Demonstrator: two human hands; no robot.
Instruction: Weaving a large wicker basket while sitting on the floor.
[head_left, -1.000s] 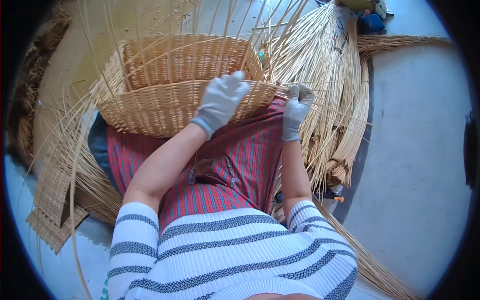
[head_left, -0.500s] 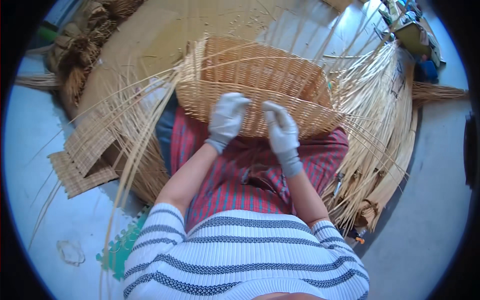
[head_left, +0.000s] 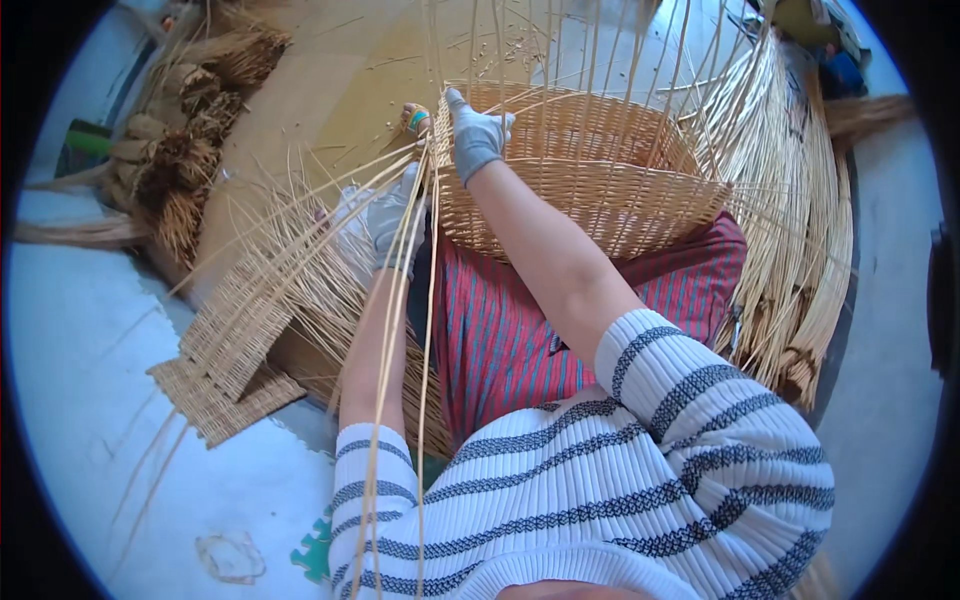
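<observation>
A tan woven basket [head_left: 580, 200] with long upright canes sits across the red-striped cloth [head_left: 500, 340] on my lap. My right hand [head_left: 480, 135], in a pale grey glove, grips the top of its left end among the canes. My left hand [head_left: 392, 215], also gloved, is lower, just outside that end, closed around a bunch of loose cane strands [head_left: 380, 370] that trail down toward me. Its fingers are partly hidden behind them.
Pale cane bundles [head_left: 790, 230] lie at the right, dark fibre bundles [head_left: 190, 140] at the upper left. Two flat woven pieces [head_left: 235, 370] rest on loose strands at the lower left. A sandalled foot [head_left: 417, 120] shows beyond the basket's left end. A blue container [head_left: 840, 70] stands at the upper right.
Both hands have moved leftward to the basket's left end, my right arm now reaching diagonally across my lap. The basket appears further right in view, and the loose strands now hang over my left forearm.
</observation>
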